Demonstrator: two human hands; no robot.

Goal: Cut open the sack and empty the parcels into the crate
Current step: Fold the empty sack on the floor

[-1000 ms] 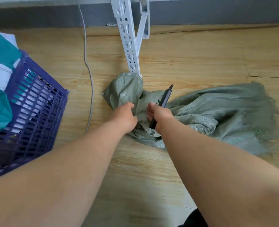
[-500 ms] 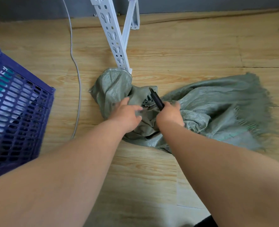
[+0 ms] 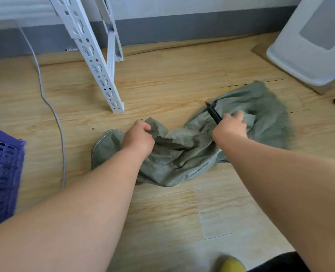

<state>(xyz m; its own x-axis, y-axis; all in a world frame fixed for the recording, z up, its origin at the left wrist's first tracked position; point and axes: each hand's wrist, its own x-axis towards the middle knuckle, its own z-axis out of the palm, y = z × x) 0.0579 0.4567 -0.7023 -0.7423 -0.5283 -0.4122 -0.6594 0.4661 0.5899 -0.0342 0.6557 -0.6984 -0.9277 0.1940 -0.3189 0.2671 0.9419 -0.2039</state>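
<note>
Sack (image 3: 182, 160) flat, limp on floor, looks emptied; left hand (image 3: 138, 137) grips fabric, right hand (image 3: 230, 127) holds cutter (image 3: 213, 112); crate (image 3: 3, 173) beside.

Floor (image 3: 162, 83) is light wood-look planks, with a thin dark crack running across on the right. A grey skirting band (image 3: 182, 26) runs under a pale wall. A white slotted metal rack leg (image 3: 96, 63) stands on the floor (with a brace behind it), a grey cable (image 3: 50, 107) trails beside it, and a white bin (image 3: 312, 40) sits top right.
</note>
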